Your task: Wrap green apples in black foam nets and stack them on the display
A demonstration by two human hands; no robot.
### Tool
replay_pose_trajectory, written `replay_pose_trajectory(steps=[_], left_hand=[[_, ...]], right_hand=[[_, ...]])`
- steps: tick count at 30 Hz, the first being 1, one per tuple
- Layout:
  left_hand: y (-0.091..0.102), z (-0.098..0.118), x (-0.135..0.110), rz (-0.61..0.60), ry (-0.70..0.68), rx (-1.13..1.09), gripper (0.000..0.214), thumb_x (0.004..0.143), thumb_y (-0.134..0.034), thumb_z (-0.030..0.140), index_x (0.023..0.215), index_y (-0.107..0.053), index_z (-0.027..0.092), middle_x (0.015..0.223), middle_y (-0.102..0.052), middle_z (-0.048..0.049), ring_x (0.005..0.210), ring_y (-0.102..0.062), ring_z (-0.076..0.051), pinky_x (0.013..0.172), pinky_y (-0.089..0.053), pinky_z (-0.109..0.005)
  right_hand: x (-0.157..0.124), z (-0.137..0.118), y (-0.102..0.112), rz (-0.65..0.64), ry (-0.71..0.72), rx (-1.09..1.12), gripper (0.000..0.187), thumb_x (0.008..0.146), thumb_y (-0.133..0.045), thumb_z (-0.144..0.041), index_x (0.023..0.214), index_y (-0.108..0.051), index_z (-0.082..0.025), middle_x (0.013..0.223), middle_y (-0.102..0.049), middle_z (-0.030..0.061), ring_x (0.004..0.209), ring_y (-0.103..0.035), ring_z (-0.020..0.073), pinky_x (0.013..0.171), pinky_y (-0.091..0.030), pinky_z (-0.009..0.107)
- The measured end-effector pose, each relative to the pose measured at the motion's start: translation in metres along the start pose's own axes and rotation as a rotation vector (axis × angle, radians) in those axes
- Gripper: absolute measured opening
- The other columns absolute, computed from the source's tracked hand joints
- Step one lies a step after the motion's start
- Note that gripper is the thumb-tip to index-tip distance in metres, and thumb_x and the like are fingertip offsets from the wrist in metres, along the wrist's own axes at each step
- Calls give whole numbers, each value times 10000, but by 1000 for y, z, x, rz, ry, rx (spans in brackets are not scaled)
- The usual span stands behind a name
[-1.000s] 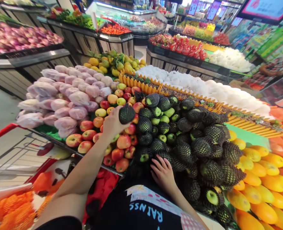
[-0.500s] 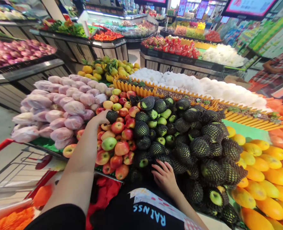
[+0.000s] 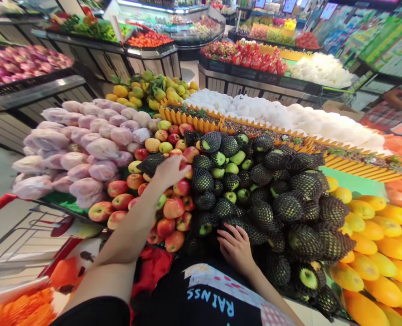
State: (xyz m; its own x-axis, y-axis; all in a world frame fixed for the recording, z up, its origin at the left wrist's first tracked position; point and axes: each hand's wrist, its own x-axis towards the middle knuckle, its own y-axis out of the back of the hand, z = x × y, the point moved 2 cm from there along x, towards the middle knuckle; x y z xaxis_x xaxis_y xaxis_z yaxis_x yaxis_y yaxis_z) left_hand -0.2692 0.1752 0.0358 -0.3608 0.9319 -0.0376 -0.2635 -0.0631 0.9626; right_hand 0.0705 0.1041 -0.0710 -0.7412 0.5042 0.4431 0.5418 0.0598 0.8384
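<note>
My left hand [image 3: 169, 173] reaches over the pile of red and yellow apples [image 3: 173, 208]. Its fingers bend down against a red apple [image 3: 189, 174] at the right side of the pile; the tips are mostly hidden, so a grip cannot be made out. Just left of this hand, a black foam net sleeve [image 3: 151, 164] lies on the apples; whether a fruit is inside is unclear. My right hand [image 3: 236, 248] rests with fingers spread at the near edge of green fruits in black nets [image 3: 255, 203], holding nothing.
Wrapped pinkish fruits [image 3: 95, 147] are heaped on the left, and yellow oblong fruits [image 3: 367, 231] on the right. A yellow fence-like divider [image 3: 194, 120] runs behind the netted fruits, with white wrapped produce [image 3: 272, 111] beyond. A shopping cart [image 3: 20, 231] stands at lower left.
My left hand has come off the black net sleeve and moved right over the apples, leaving the sleeve lying there. My right hand stays in place. The view has tipped slightly downward.
</note>
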Motion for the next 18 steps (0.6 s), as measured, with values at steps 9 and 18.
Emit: replay_pose_trajectory(steps=[9,18], left_hand=[[-56,78,-34,-29,250,44,988,728,-601,765,1379,-411,46,1244,-608,-325,1089,-650,-455,815,-543,-485],[-4,19,88,306,179,-280,592,933,-458,581,1156,-576,45,1328,-566,-214,1247,-507,-344,1035,-362,-485]], right_hand=[[-2,1,-1,-35,-3,-17,156,902,-631,-196,967,-729,-299,1102,-794,-15,1206,-646,210,1095,-354,385],[5,-12,33,38,40,-31,254,947,-595,-188,1163,-698,-275,1287,-722,24,1257,-611,210,1103,-408,388]])
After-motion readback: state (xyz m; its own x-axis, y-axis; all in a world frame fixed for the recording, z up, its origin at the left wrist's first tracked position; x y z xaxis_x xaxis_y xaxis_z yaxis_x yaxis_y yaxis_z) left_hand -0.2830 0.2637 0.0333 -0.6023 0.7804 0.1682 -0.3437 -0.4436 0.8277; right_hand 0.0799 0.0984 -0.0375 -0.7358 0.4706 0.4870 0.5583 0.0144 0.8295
